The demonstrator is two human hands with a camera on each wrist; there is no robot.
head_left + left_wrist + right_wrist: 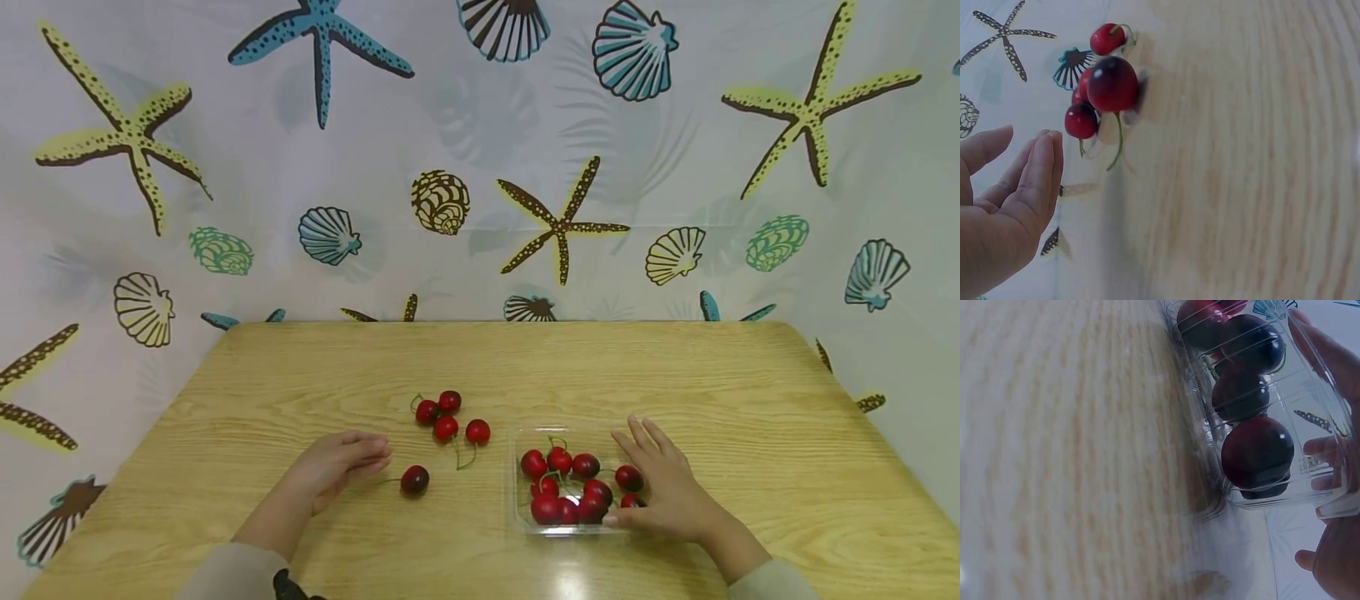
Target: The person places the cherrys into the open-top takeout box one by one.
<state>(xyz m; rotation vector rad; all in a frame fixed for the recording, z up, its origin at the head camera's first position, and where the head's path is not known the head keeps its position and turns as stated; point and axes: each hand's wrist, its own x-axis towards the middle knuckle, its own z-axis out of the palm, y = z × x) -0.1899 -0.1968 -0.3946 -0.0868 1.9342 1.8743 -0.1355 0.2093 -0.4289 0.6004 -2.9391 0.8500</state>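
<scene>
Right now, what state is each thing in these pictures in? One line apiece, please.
Box: flat on the table, holding cherries.
Boxed cherries: gathered inside, some stems showing.
Four cherries: loose, clustered outside the box.
Lone cherry: loose, stem attached.
Left grip: open, holding nothing.
Right grip: fingers spread at the box's right end.

From here I see five loose red cherries with thin green stems: four grouped behind, one darker cherry alone near the left hand, its stem pointing that way. Beside them, more glossy cherries fill the clear box, flat on its base, right hand at its right end.
</scene>
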